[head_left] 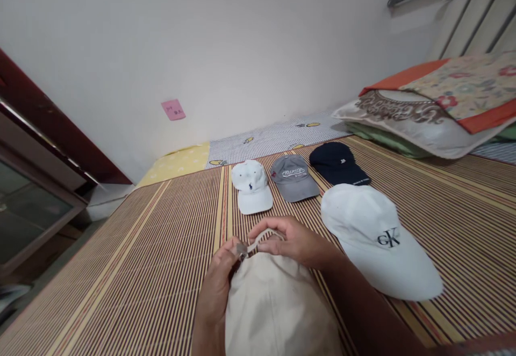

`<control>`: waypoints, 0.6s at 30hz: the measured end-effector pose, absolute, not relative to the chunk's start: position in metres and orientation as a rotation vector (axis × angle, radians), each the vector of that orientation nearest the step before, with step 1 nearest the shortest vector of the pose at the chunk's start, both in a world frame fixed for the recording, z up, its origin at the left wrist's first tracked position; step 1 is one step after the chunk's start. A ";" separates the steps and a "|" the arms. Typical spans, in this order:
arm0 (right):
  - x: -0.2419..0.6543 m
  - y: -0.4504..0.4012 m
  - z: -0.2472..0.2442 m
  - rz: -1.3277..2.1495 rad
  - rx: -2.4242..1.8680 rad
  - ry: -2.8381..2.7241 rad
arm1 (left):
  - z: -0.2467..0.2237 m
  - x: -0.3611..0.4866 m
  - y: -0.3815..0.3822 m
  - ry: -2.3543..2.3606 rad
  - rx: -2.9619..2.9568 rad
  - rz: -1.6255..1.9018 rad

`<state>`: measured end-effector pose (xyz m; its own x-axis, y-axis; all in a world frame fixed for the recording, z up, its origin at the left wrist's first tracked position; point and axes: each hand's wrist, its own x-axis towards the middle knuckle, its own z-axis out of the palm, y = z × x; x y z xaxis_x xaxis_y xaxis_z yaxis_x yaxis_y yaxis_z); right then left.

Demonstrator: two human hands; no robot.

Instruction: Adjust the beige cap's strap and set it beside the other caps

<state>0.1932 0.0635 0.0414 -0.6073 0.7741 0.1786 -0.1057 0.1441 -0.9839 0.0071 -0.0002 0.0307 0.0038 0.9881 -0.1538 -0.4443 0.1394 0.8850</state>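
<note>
Both hands' fingers pinch beige cap [278, 307] strap [262, 237] (buckle end); 4 caps beyond.

Five caps are lying on the mat [141, 270] covering the bed. Nearest the camera, one cap [278, 307] is sitting between the hands, the left hand [220, 286] at its left edge and the right hand [292, 240] just behind it. To its right another cap [374, 237] is resting. Behind them, three caps are lying in a row: left [250, 186], middle [293, 177], right [337, 163]. Pillows [419, 114] are stacking at the far right, behind the row.
</note>
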 end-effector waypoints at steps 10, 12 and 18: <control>0.193 0.064 0.037 1.497 -0.838 -1.745 | 0.027 0.008 0.002 0.903 0.698 1.259; 0.194 0.065 0.038 1.437 -0.851 -1.750 | 0.026 0.007 0.003 0.964 0.724 1.269; 0.196 0.063 0.042 1.386 -0.829 -1.741 | 0.027 0.000 0.005 1.052 0.808 1.268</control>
<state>0.1963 0.0625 0.0423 -0.5105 0.8452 0.1583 0.0356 0.2047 -0.9782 -0.0005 0.0051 0.0268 -0.0162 0.9853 -0.1698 -0.3488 0.1536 0.9245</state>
